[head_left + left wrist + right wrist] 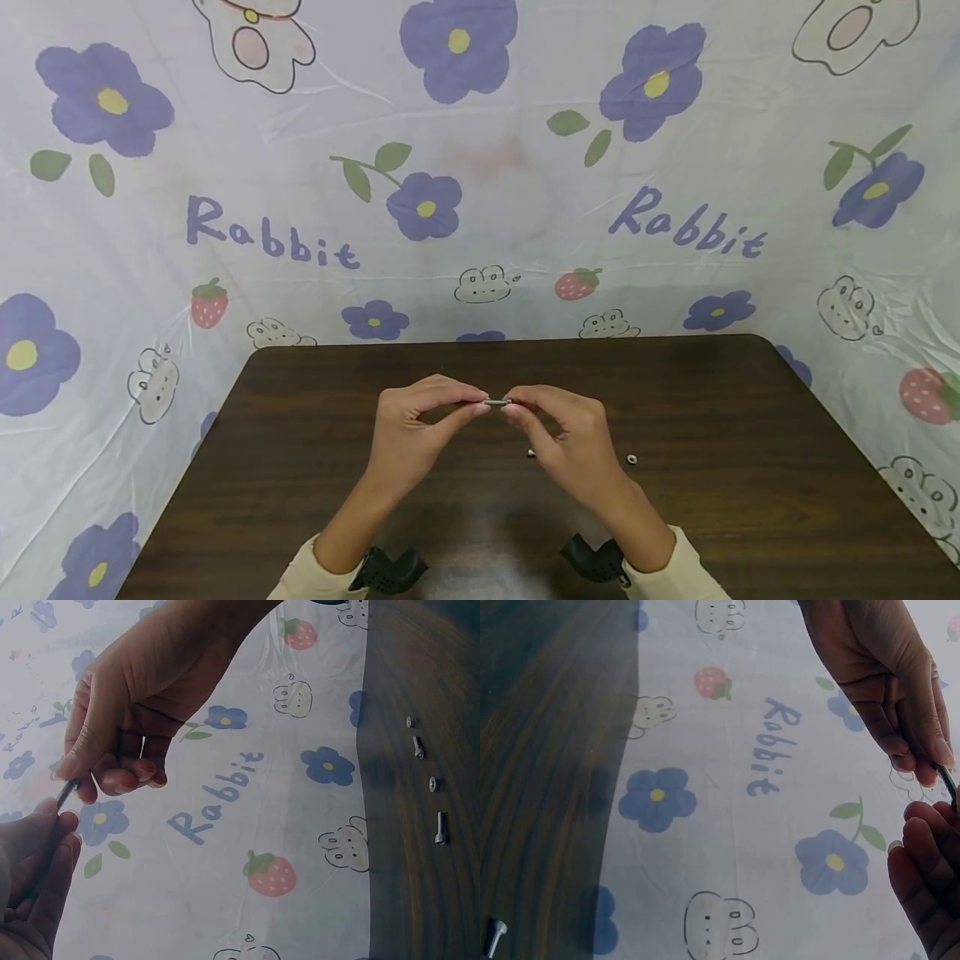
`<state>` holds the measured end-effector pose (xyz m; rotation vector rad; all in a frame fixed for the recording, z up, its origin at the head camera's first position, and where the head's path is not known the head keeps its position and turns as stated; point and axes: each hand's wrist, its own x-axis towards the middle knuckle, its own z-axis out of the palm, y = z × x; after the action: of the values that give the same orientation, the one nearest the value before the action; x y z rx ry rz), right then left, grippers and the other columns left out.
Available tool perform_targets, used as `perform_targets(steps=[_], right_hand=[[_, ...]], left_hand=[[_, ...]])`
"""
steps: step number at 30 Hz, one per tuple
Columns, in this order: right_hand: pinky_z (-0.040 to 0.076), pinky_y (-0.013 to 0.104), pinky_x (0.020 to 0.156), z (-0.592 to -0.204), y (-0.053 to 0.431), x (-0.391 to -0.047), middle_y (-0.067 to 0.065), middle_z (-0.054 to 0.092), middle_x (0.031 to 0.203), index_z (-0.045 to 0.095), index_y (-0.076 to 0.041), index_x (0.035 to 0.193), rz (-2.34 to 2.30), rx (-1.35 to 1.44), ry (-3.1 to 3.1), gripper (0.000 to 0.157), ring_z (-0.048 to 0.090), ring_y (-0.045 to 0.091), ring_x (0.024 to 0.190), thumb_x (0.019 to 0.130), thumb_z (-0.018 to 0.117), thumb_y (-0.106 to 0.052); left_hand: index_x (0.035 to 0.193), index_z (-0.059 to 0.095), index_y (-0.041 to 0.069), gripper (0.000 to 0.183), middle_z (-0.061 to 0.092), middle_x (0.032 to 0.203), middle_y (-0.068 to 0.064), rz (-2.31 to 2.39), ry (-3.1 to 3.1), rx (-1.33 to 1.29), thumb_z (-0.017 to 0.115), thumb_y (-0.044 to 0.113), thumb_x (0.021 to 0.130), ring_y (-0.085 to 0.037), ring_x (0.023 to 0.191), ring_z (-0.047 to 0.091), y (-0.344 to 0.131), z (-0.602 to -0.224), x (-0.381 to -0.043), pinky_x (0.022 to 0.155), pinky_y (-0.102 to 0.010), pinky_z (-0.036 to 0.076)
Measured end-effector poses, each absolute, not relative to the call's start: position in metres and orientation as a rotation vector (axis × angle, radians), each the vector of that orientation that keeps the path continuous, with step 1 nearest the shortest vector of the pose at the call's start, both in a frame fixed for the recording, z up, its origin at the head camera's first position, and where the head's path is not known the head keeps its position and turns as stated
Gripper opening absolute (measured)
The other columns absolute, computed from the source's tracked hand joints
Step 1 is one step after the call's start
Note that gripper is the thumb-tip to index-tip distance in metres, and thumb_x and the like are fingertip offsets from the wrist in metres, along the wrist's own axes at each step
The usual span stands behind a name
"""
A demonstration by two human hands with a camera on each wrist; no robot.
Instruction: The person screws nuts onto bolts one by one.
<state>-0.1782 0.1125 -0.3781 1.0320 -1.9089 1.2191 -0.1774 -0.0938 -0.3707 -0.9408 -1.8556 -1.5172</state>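
"Two hands are up over the worktop (750, 500). What's the left hand (405, 429) doing?"

"Its fingers (453, 392) pinch one end of a thin metal rod (496, 402)."

"And the right hand (573, 437)?"

"Its fingers pinch the other end. So the rod is right between the left fingertips and the right fingertips, touching both."

"How much of it can you see?"

"Just the shiny middle. The fingertips cover the ends."

"What about the little metal bits?"

"They're on the worktop, well apart from the fingertips. I see two small bolts (441, 828) and two small round bits (435, 784). One little bit is past the right hand, on the side away from the left fingers."
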Motion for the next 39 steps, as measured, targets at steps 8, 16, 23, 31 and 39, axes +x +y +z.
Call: perform_targets(steps=[8, 16, 23, 31, 39], right_hand=[[0.048, 0.019, 0.055, -0.377, 0.111, -0.175, -0.004, 0.063, 0.073, 0.066, -0.012, 0.092, 1.292, 1.055, -1.996, 0.018, 0.057, 0.007, 0.062, 0.096, 0.063, 0.006], [0.036, 0.024, 0.040, -0.377, 0.108, -0.171, -0.008, 0.049, 0.057, 0.053, -0.020, 0.069, 1.531, 0.937, -2.093, 0.040, 0.041, 0.007, 0.046, 0.106, 0.051, -0.004], [0.032, 0.026, 0.037, -0.377, 0.106, -0.168, -0.003, 0.051, 0.053, 0.057, -0.016, 0.062, 1.695, 0.897, -2.084, 0.050, 0.040, 0.010, 0.044, 0.109, 0.043, -0.007], [0.048, 0.030, 0.052, -0.379, 0.110, -0.176, 0.002, 0.058, 0.062, 0.064, -0.008, 0.081, 1.637, 1.007, -2.052, 0.053, 0.056, 0.018, 0.056, 0.114, 0.025, -0.019], [0.061, 0.032, 0.073, -0.379, 0.118, -0.183, 0.006, 0.074, 0.094, 0.070, -0.004, 0.121, 1.487, 1.058, -1.862, 0.031, 0.072, 0.018, 0.083, 0.090, 0.076, -0.003]], left_hand=[[0.093, 0.080, 0.005, 0.015, 0.076, 0.087, -0.004, -1.509, -1.833, -0.977, 0.082, -0.004, 0.081, -0.016, 0.080, 0.071, -0.092, -0.372, -0.177, 0.071, -0.027, 0.060], [0.093, 0.080, 0.003, 0.015, 0.076, 0.087, -0.005, -1.503, -1.810, -1.004, 0.081, -0.005, 0.081, -0.017, 0.080, 0.072, -0.088, -0.372, -0.175, 0.074, -0.029, 0.060], [0.093, 0.080, 0.005, 0.015, 0.077, 0.087, -0.005, -1.522, -1.804, -0.990, 0.082, -0.004, 0.081, -0.017, 0.080, 0.072, -0.085, -0.372, -0.173, 0.075, -0.029, 0.060], [0.093, 0.080, 0.005, 0.014, 0.077, 0.087, -0.005, -1.550, -1.801, -0.956, 0.082, -0.003, 0.081, -0.017, 0.080, 0.071, -0.085, -0.371, -0.173, 0.072, -0.028, 0.059], [0.093, 0.080, 0.006, 0.015, 0.077, 0.087, -0.004, -1.564, -1.814, -0.907, 0.082, -0.004, 0.081, -0.016, 0.079, 0.072, -0.090, -0.371, -0.175, 0.069, -0.025, 0.058]])
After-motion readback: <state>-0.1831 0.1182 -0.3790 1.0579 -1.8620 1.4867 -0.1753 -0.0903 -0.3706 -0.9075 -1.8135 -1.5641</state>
